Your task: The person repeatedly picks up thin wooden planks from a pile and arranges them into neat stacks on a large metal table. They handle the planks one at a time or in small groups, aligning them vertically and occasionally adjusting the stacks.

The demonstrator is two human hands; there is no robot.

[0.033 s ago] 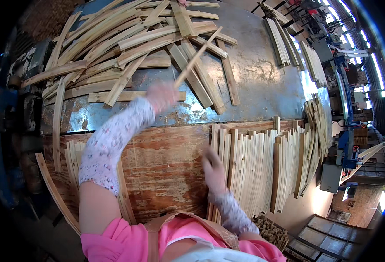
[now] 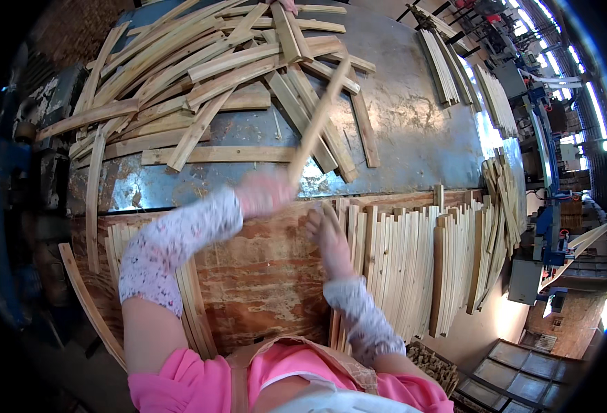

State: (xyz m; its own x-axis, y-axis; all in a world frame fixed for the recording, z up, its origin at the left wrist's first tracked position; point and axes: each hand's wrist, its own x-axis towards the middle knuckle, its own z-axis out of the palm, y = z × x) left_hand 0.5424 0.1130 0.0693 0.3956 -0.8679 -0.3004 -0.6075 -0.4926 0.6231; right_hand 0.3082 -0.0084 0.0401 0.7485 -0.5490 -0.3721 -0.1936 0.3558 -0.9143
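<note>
My left hand (image 2: 265, 194), blurred by motion, is closed around the near end of a narrow wooden strip (image 2: 315, 127). The strip slants up and to the right over the metal table, its far end in front of piled boards. Close by on the right, my right hand (image 2: 331, 241) holds nothing that I can see; its fingers are apart and point forward. It hovers over the plywood surface (image 2: 259, 289), beside the left end of a row of upright-lying, side-by-side strips (image 2: 403, 265).
Loose boards (image 2: 179, 76) lie in a jumbled pile across the blue-grey metal table (image 2: 413, 131). Another person's hand (image 2: 286, 5) touches a board at the far edge. More strips (image 2: 193, 303) lie by my left arm, and stacked strips (image 2: 435, 65) sit at the far right.
My left hand has come nearer and slightly right, drawing the strip with it. My right hand has risen a little toward it. At the far edge, a board under the other person's hand has shifted.
</note>
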